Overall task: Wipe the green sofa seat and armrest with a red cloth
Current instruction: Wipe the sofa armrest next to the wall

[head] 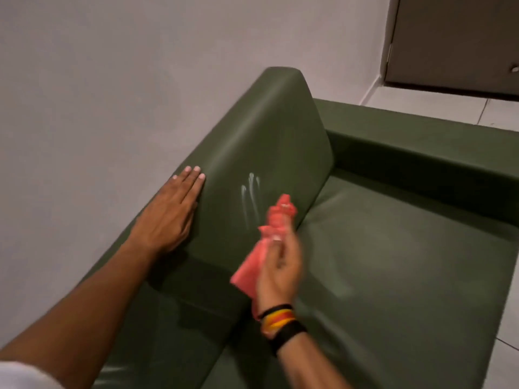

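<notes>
The green sofa fills the middle and right of the head view, with its seat (393,248), a back cushion (266,141) and a low armrest (421,147) at the far end. My left hand (171,211) lies flat, fingers together, on the top edge of the back cushion. My right hand (280,268) is shut on a bunched red cloth (269,234), held in front of the cushion's face, just above the seat's rear edge. Pale streaks (250,192) mark the cushion just left of the cloth's tip.
A plain wall (112,80) runs close behind the sofa's back. A dark door (455,43) stands at the top right, with pale floor tiles (438,108) beyond the armrest and along the right edge.
</notes>
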